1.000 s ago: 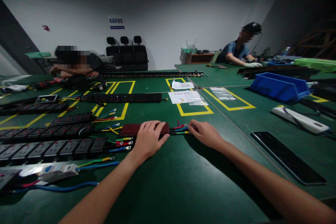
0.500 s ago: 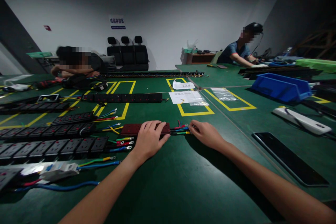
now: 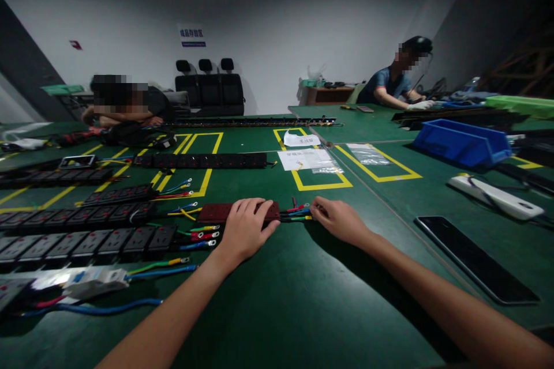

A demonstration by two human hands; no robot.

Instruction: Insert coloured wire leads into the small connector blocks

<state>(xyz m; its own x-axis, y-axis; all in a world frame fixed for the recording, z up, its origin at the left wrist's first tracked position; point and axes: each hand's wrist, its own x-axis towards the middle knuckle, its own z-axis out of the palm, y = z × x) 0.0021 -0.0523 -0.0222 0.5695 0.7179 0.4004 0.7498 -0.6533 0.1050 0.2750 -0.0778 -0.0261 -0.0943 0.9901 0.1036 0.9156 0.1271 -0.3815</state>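
A dark red socket strip [image 3: 212, 213] lies on the green table [image 3: 285, 311], with coloured wires [image 3: 296, 214] coming out of its right end. Over its right half rests my left hand [image 3: 247, 228], fingers spread across the top and thumb toward the near edge. My right hand [image 3: 335, 218] is closed in a pinch at the wires' tips; the ends between the fingers are hidden. More wires with ring terminals [image 3: 186, 207] lie at the strip's left end, beside black socket strips [image 3: 99, 245].
A phone [image 3: 476, 259], a white device [image 3: 496, 199] and a blue bin [image 3: 463, 143] are on the right. Papers [image 3: 303, 159] and a plastic bag [image 3: 367, 154] lie beyond my hands. Two people sit across the table, one leaning on it at the left.
The view has shifted very slightly. The right-hand person's gloved hand has moved a little to the left. My hands keep their places on the strip and wires.
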